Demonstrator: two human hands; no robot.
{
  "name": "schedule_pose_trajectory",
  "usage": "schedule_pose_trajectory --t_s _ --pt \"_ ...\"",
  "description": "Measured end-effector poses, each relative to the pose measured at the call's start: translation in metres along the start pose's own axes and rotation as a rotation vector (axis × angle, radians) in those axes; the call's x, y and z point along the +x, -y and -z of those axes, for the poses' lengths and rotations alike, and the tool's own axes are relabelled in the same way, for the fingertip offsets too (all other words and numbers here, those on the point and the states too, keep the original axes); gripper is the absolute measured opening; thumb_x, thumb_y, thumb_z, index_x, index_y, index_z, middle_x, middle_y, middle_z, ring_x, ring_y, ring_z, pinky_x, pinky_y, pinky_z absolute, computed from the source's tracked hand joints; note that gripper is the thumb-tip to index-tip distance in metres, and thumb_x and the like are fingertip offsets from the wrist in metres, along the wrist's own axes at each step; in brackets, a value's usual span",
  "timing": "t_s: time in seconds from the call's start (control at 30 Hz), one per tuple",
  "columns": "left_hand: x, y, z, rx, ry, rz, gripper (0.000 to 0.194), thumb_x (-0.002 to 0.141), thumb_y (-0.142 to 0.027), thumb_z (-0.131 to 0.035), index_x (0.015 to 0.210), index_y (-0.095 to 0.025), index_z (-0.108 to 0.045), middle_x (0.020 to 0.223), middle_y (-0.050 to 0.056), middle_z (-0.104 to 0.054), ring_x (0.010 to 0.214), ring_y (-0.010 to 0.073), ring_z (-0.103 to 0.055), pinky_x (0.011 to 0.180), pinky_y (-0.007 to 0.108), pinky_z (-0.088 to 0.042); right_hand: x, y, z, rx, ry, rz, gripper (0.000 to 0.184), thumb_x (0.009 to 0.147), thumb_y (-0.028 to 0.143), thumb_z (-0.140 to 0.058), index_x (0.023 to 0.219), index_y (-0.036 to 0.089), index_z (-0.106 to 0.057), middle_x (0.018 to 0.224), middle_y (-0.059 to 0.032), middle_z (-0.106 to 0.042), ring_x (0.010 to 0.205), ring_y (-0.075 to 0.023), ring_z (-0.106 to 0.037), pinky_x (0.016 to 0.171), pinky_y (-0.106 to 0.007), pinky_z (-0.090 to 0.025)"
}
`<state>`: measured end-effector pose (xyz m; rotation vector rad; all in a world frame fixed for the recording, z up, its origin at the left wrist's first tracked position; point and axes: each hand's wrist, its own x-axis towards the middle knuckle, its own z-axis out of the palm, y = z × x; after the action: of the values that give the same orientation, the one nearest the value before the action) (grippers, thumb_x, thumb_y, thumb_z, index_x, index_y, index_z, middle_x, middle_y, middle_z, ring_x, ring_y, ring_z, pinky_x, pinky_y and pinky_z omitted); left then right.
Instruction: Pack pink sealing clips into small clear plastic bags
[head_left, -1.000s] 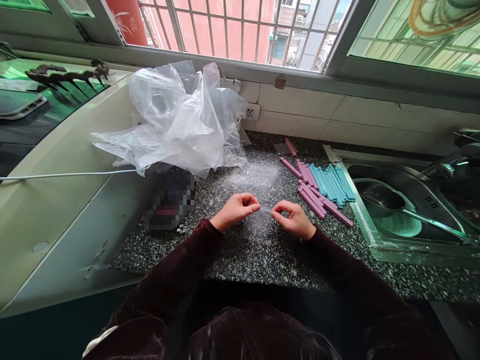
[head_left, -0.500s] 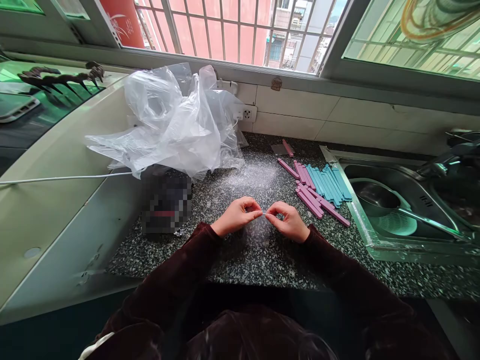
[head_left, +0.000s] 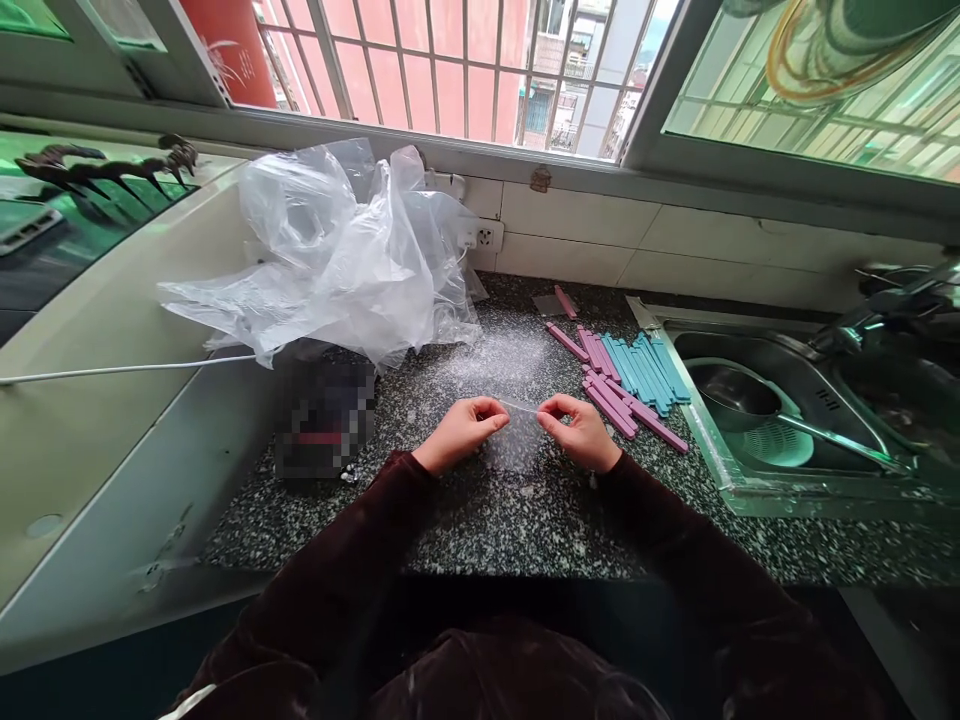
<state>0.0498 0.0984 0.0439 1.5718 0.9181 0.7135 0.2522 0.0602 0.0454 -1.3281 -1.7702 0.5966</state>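
Note:
A small clear plastic bag [head_left: 516, 438] is stretched between my two hands over the speckled counter. My left hand [head_left: 461, 432] pinches one upper corner between thumb and fingertips. At the opposite corner my right hand [head_left: 583, 434] does the same. The bag's top edge runs nearly straight across, and its body hangs below, see-through against the stone. To the right of my right hand lie flat pink sticks [head_left: 611, 408], which look like nail files. Several teal ones [head_left: 646, 370] of the same shape lie side by side against them. Behind, one pink stick [head_left: 565, 302] rests by a small clear bag [head_left: 546, 306].
A big heap of clear plastic bags [head_left: 352, 260] fills the back left, near a wall socket [head_left: 489, 236]. A blurred-out dark item [head_left: 322, 415] sits left of my hands. At right is a steel sink [head_left: 724, 480] holding a pan [head_left: 739, 393]. A white cable [head_left: 135, 368] crosses the left panel.
My hands have moved apart, drawing the small bag out wide between them; before, the fingertips nearly met. The whole view has shifted slightly.

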Motion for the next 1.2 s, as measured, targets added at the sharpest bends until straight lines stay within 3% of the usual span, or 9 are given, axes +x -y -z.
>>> schedule_pose_trajectory --t_s 0.1,0.2,0.27,0.33,0.67,0.83,1.03,1.2 --pt "0.001 -0.001 0.002 0.008 -0.046 -0.016 0.025 0.067 -0.039 -0.058 0.064 -0.014 -0.056 0.06 -0.002 -0.054 0.059 0.0112 -0.047 0.06 0.025 -0.038 0.03 -0.008 0.021 -0.166 -0.001 -0.091 0.019 0.077 0.035 -0.057 0.078 0.017 -0.064 0.072 -0.0037 -0.066 0.064 -0.015 -0.059 0.061 -0.028 -0.048" --pt "0.002 -0.002 0.003 0.002 -0.067 -0.047 0.022 0.067 -0.037 -0.056 0.063 -0.015 -0.053 0.06 -0.003 -0.051 0.059 0.011 -0.046 0.062 0.025 -0.037 0.069 -0.02 0.044 -0.652 -0.081 -0.242 0.017 0.077 0.031 -0.057 0.081 0.017 -0.067 0.083 -0.0082 -0.068 0.08 -0.0212 -0.062 0.072 -0.033 -0.047" --pt "0.002 -0.002 0.004 -0.011 -0.079 -0.065 0.019 0.068 -0.035 -0.054 0.064 -0.016 -0.051 0.059 -0.003 -0.049 0.059 0.0107 -0.045 0.061 0.025 -0.037 0.089 -0.028 0.053 -0.913 0.007 -0.379 0.022 0.079 0.03 -0.054 0.089 0.017 -0.068 0.093 -0.0117 -0.067 0.09 -0.0246 -0.061 0.075 -0.034 -0.046" --pt "0.003 -0.001 0.005 -0.022 -0.086 -0.062 0.017 0.068 -0.032 -0.052 0.064 -0.016 -0.05 0.059 -0.004 -0.047 0.058 0.0104 -0.043 0.06 0.024 -0.036 0.101 -0.035 0.054 -1.036 0.084 -0.427 0.026 0.081 0.032 -0.053 0.096 0.016 -0.068 0.1 -0.0145 -0.066 0.096 -0.0265 -0.06 0.077 -0.035 -0.046" --pt "0.004 0.001 0.005 -0.065 -0.092 0.02 0.007 0.067 -0.023 -0.049 0.066 -0.017 -0.046 0.061 -0.004 -0.05 0.056 0.0094 -0.041 0.057 0.023 -0.033 0.108 -0.048 0.034 -1.157 0.124 -0.43 0.032 0.08 0.029 -0.053 0.101 0.008 -0.065 0.103 -0.0213 -0.062 0.104 -0.0305 -0.054 0.081 -0.037 -0.041" --pt "0.007 0.007 0.008 -0.084 -0.137 0.028 0.007 0.068 -0.023 -0.051 0.069 -0.016 -0.049 0.06 -0.004 -0.05 0.055 0.0094 -0.041 0.055 0.022 -0.033 0.105 -0.043 0.026 -1.156 0.114 -0.385 0.03 0.082 0.026 -0.048 0.097 0.008 -0.066 0.102 -0.0199 -0.063 0.1 -0.0283 -0.055 0.078 -0.034 -0.039" --pt "0.011 0.014 0.011 -0.13 -0.21 0.081 0.018 0.066 -0.025 -0.053 0.078 -0.013 -0.06 0.058 -0.003 -0.051 0.051 0.009 -0.04 0.051 0.022 -0.03 0.092 -0.025 0.011 -1.099 0.089 -0.226 0.028 0.084 0.03 -0.045 0.089 0.014 -0.067 0.094 -0.0131 -0.063 0.092 -0.0228 -0.053 0.073 -0.03 -0.034" --pt "0.013 0.016 0.012 -0.229 -0.221 0.197 0.02 0.066 -0.026 -0.055 0.077 -0.011 -0.062 0.044 -0.008 -0.037 0.04 0.0066 -0.03 0.044 0.021 -0.022 0.069 -0.01 -0.002 -0.969 0.037 0.007 0.022 0.082 0.03 -0.05 0.079 0.015 -0.065 0.082 -0.0094 -0.062 0.081 -0.0202 -0.05 0.068 -0.03 -0.031"
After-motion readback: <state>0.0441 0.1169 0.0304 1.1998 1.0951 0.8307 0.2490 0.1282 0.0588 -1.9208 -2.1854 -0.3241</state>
